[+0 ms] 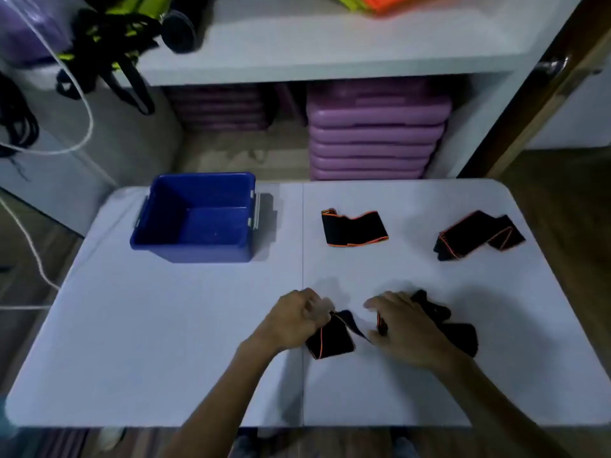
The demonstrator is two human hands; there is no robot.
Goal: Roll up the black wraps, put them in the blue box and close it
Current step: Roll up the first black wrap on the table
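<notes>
Your left hand (297, 320) was closed on one end of a black wrap (330, 340) with orange edging, near the front of the tabletop (198, 358), and your right hand (406, 328) lay over the other part of it with the fingers curled down; I cannot tell if that hand really pinched the cloth or only pressed it. The picture was blurred at the fingers. The wrap was still loose and bunched, with a dark tail (459, 335) going out under your right hand.

The main risk was a slack roll. If you started to turn while the strip was twisted or folded on itself, the roll would probably come out crooked and open again once released. The tail could also catch under your right wrist and pull the roll apart.

Two more wraps, the middle one (353, 228) and the far right one (479, 234), lay unrolled and well apart from your hands. The blue box (198, 219) stood open and empty at the back left; I saw no lid, so closing it might need a search
</notes>
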